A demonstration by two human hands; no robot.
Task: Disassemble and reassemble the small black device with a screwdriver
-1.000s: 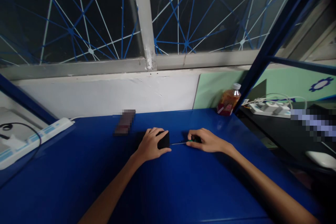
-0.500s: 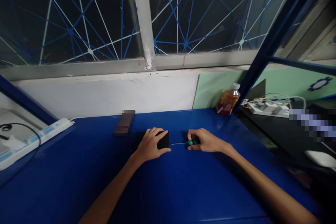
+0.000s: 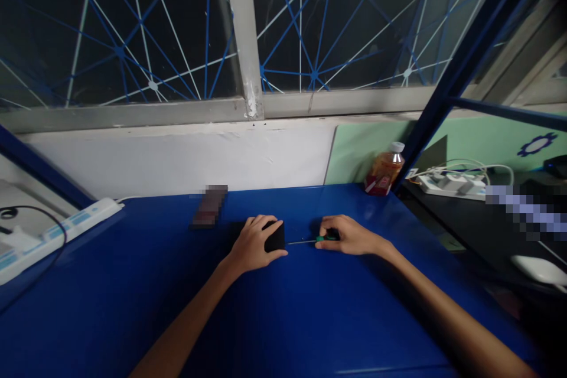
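Note:
On the blue table, my left hand (image 3: 257, 243) grips a black box-shaped object (image 3: 275, 236), with the thumb along its near side and the fingers over its top. To the right, my right hand (image 3: 348, 235) pinches the green and black handle of a screwdriver (image 3: 319, 239) between thumb and fingers. The thin metal shaft lies level and points left, its tip at the right face of the black object. Whether the tip is inside or only touching, I cannot tell. A tiny dark speck (image 3: 303, 239) lies just behind the shaft.
A dark, partly blurred flat object (image 3: 209, 208) lies behind my left hand. At the left edge is a white power strip (image 3: 88, 218) with a cable. A drink bottle (image 3: 384, 169) stands back right. Another power strip (image 3: 458, 184) and a white mouse (image 3: 538, 269) lie on the black desk.
My right fingers first opened a little around the green handle, baring more of it, and are now closed on it again. The left hand and black object stay in place.

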